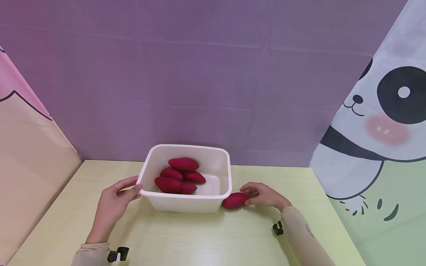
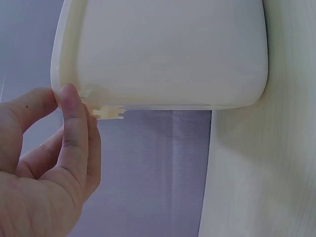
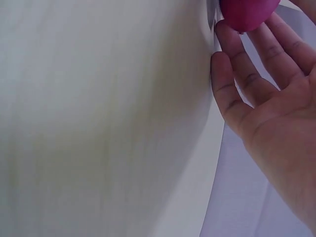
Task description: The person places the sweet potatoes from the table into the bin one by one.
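A white plastic basin (image 1: 181, 204) stands on the table with several dark red sweet potatoes (image 1: 183, 163) lying inside. My left hand (image 1: 114, 201) pinches the basin's left rim; in the left wrist view, thumb and fingers of this hand (image 2: 59, 153) meet at the rim's corner. Just outside the basin's right wall, one more sweet potato (image 1: 235, 201) lies on the table. Around its right end, my right hand (image 1: 264, 195) holds it between thumb and fingers. The right wrist view shows only the end of this sweet potato (image 3: 249, 12) at the top, against the fingers.
The pale wooden table (image 1: 186, 240) ends at a purple backdrop (image 1: 206, 81) close behind the basin. Printed cloths flank it, one with a panda (image 1: 376, 122) on the right and a peach-coloured one (image 1: 30, 166) on the left.
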`<act>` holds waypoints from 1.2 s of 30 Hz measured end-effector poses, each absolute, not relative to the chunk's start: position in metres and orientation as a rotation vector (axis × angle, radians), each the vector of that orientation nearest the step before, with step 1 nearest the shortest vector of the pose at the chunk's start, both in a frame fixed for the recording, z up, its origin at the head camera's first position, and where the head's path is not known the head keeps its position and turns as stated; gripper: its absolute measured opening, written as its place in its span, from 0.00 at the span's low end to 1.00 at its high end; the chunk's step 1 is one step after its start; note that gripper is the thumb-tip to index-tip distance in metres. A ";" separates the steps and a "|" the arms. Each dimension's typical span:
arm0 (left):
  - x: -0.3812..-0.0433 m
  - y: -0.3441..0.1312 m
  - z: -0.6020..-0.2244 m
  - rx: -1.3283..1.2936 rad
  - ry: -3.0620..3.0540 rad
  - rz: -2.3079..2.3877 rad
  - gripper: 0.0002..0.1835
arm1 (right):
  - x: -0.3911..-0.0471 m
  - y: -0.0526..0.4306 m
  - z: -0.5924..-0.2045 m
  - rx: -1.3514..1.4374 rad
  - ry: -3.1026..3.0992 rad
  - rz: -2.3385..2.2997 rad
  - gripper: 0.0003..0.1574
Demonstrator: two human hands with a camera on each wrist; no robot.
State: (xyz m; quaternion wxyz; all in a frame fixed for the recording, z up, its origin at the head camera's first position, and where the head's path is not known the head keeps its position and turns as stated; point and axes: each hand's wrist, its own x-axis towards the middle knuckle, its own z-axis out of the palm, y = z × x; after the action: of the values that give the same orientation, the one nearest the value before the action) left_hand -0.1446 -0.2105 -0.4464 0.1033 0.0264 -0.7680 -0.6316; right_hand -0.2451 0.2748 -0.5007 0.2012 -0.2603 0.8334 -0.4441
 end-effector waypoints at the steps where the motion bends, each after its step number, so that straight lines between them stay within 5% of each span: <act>1: -0.145 -0.211 -0.447 0.076 -2.263 -1.866 0.24 | -0.244 0.275 -0.500 -0.719 2.334 -1.250 0.27; 14: -0.147 -0.212 -0.447 0.056 -2.265 -1.858 0.24 | -0.236 0.284 -0.494 -0.581 2.474 -1.406 0.28; 36: -0.146 -0.212 -0.446 0.077 -2.267 -1.851 0.24 | -0.260 0.261 -0.391 -0.507 2.711 -1.539 0.34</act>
State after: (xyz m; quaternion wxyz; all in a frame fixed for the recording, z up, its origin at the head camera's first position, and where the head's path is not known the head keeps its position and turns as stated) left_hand -0.1459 -0.2119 -0.4462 0.1066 0.0260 -0.7699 -0.6286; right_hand -0.2603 0.2611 -0.3912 -0.0084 -0.1604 0.8583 -0.4873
